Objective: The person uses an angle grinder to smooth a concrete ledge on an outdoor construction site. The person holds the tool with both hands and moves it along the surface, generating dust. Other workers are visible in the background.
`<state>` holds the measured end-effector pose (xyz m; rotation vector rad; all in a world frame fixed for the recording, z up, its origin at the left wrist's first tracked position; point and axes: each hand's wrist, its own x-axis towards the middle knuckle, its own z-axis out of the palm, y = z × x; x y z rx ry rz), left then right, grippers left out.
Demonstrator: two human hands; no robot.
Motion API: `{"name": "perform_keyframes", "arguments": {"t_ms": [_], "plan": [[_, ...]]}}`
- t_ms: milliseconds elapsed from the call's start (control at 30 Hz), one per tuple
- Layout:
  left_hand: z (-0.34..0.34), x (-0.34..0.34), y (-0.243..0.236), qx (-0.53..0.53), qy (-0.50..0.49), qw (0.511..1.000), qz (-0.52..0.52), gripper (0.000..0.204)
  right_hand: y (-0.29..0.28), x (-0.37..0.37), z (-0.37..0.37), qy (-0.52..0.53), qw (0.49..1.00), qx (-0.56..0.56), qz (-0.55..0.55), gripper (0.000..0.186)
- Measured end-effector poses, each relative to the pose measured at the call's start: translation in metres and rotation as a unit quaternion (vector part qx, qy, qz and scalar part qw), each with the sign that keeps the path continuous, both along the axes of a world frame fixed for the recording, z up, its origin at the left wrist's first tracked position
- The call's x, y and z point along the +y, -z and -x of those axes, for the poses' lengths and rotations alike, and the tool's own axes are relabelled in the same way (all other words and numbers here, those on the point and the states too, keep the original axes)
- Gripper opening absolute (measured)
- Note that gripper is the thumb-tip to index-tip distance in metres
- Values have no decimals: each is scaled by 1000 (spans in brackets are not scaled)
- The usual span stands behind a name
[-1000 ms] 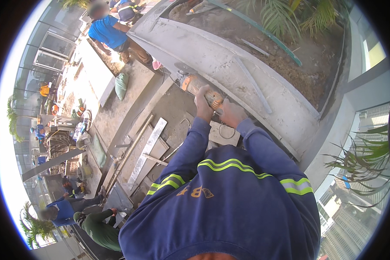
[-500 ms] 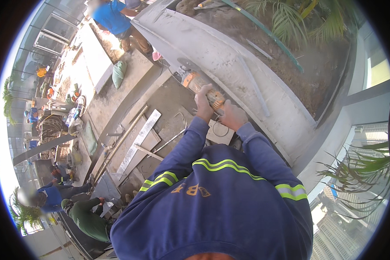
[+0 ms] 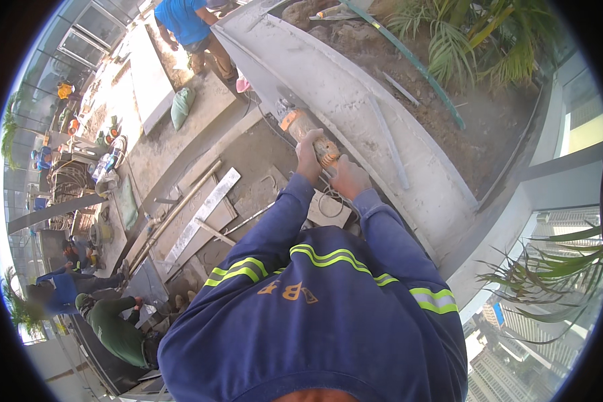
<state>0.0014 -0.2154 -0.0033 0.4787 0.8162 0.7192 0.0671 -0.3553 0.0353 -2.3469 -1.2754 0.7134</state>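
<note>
A dusty orange and grey angle grinder [image 3: 325,149] is held out in front of me with both hands. My left hand [image 3: 307,158] is wrapped round the middle of its body. Farther back, my right hand [image 3: 350,178] grips the rear end. The grinder's head lies at the inner face of the curved, pale concrete ledge [image 3: 345,94], at its near edge. Its disc is blurred, and I cannot tell whether it touches the concrete. A thin cable loops below my hands.
Left of my arms lie a long pale board [image 3: 204,213], a metal pole [image 3: 174,216] and a thin rod. A planting bed with palms [image 3: 449,53] and a green bar [image 3: 415,57] lies beyond the ledge. One person in blue [image 3: 184,25] stands ahead; another in green [image 3: 117,328] crouches lower left.
The view has shifted slightly, with the boards and the crouching person now farther left. Both hands keep their grip on the grinder, which stays at nearly the same place along the ledge.
</note>
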Motion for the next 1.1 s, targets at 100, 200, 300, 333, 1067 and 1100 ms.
{"name": "perform_keyframes", "arguments": {"t_ms": [100, 200, 300, 333, 1067, 1100], "plan": [[5, -14, -8, -12, 3, 1000, 0, 29, -8, -12, 3, -1, 1000, 10, 8, 46], [4, -29, -20, 4, -22, 1000, 3, 21, -12, -21, 2, -2, 1000, 12, 11, 46], [6, -33, -23, -8, -20, 1000, -22, 22, -14, -25, 4, -3, 1000, 7, 12, 46], [6, -33, -21, -2, -20, 1000, -17, 23, -14, -26, 5, -4, 1000, 5, 13, 47], [-3, 3, 5, -12, -1, 1000, 1, 27, 1, 5, -2, 5, 1000, 3, 12, 44], [-1, 0, 5, -21, -1, 1000, 4, 27, -2, 1, 0, 3, 1000, 5, 8, 45]]}}
